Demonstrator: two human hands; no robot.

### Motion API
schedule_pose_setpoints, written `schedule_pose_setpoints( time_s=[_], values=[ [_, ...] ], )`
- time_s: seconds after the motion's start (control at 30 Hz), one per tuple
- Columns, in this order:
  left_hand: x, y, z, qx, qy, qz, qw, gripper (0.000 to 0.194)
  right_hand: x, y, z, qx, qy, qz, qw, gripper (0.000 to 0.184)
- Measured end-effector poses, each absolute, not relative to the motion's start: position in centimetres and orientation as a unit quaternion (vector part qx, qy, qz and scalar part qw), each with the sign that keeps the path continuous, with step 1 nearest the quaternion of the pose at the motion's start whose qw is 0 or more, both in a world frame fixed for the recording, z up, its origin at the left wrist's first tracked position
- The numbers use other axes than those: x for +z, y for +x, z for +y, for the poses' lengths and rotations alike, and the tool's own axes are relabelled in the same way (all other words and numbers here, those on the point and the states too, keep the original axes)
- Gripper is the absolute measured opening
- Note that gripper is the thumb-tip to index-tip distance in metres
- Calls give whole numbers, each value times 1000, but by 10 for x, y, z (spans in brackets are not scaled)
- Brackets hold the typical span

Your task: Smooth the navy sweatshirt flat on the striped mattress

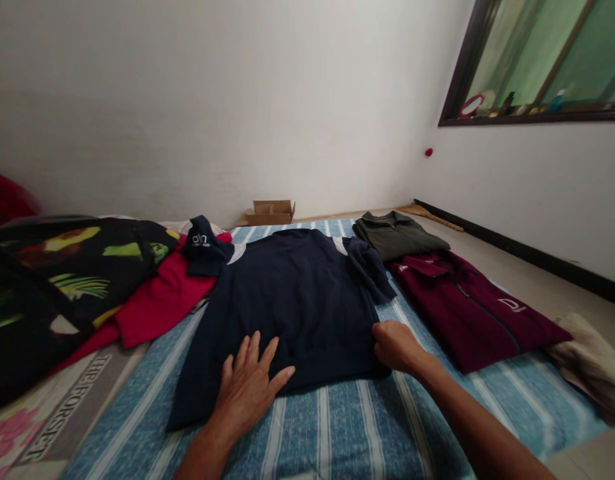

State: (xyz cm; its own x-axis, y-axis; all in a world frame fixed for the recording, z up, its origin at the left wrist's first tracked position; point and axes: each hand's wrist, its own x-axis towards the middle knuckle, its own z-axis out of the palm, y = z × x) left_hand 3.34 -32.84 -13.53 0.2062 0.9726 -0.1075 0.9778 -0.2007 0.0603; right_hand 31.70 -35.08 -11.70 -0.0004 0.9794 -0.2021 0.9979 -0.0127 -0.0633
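Observation:
A navy blue sweatshirt (292, 300) lies spread flat on a blue and white striped sheet (347, 420). My left hand (250, 387) rests flat on its lower hem, fingers spread, palm down. My right hand (397, 347) is closed on the garment's lower right corner, pinching the fabric. The sweatshirt's right sleeve (370, 267) is bunched up near the top right. Its left sleeve (203, 248) lies over a red garment.
A folded maroon zip jacket (472, 307) and a folded dark olive jacket (397, 237) lie to the right. Red cloth (157, 303) and a black patterned cloth (62, 280) pile up on the left. A beige cloth (592, 363) sits far right. A cardboard box (270, 212) stands by the wall.

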Motion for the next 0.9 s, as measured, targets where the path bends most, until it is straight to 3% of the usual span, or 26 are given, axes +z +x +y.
schedule_pose_setpoints(
  time_s=[0.3, 0.63, 0.9],
  values=[
    [-141, 33, -327, -12, 777, 628, 45, 68, -117, 337, -351, -123, 690, 713, 14, 30],
    [-136, 34, -329, -30, 776, 629, 48, 69, -115, 331, -349, -114, 666, 734, 64, 29],
    [-138, 34, -329, -8, 779, 626, 35, 69, -120, 335, -350, -105, 658, 744, 55, 24]
  ],
)
